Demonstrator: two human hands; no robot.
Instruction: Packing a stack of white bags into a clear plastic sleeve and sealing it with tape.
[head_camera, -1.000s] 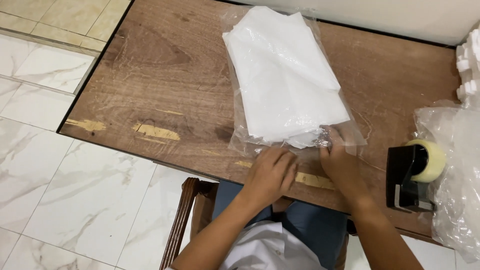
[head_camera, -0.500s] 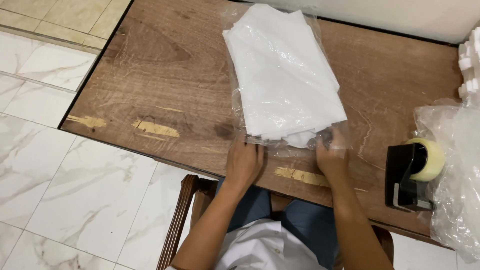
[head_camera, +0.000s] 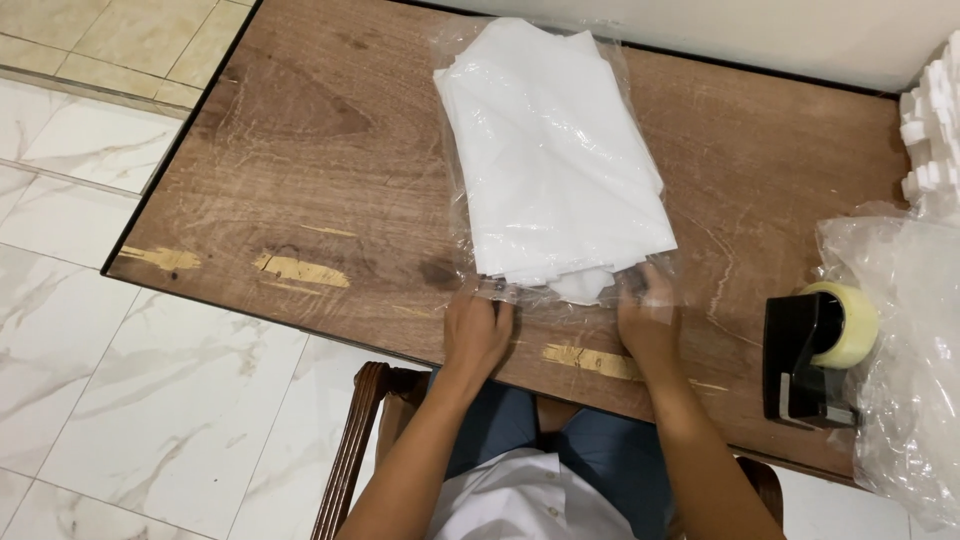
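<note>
Head view looks down on a brown wooden bench (head_camera: 300, 180) with worn, pale scratches near its lower edge. A clear plastic bag (head_camera: 545, 165) holding folded white fabric (head_camera: 555, 150) lies in the upper middle of the frame, its open end toward the lower edge of the bench. The left hand (head_camera: 477, 330) rests at the bag's lower left corner, fingers curled down onto the loose plastic edge; its grip pinches that edge against the bench. The right hand (head_camera: 648, 318) sits at the bag's lower right corner, fingertips pressed on the plastic; motion blur hides whether its grip is closed on the film or just lying flat on it. At the right of the frame a black tape dispenser (head_camera: 800, 365) with a roll of pale tape stands beside crumpled clear plastic (head_camera: 905, 350). White foam pieces (head_camera: 935, 120) show at the upper right edge. Marble floor tiles (head_camera: 90, 330) fill the left.
</note>
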